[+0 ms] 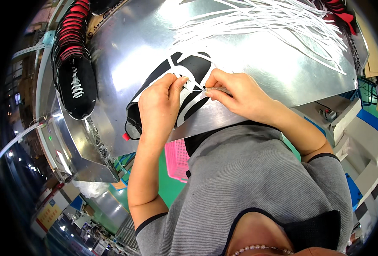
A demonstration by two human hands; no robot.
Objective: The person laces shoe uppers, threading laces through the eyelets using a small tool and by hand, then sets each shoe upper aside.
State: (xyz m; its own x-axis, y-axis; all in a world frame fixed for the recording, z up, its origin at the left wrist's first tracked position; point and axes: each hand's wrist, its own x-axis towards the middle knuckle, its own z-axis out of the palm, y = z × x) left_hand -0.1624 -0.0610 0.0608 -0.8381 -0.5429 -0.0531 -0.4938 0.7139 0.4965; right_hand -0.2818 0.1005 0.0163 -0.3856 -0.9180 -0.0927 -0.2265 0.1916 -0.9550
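Note:
A black and white shoe upper [200, 65] lies on the metal worktable in front of me, with a red tab at its near left end. My left hand [158, 101] rests over it, thumb and forefinger pinching a white shoelace [190, 81] near the eyelet area. From the right, my right hand [241, 93] is closed around a slim tool [221, 89] with a thin tip. That tip points left at the lace and upper, close to my left fingertips. Whether it passes through an eyelet is too small to tell.
Many loose white shoelaces [261, 21] spread over the far side of the metal worktable [125, 55]. Left of it stands a row of black and red shoe uppers [75, 85], the nearest one laced. Below the table edge is a pink basket [177, 160].

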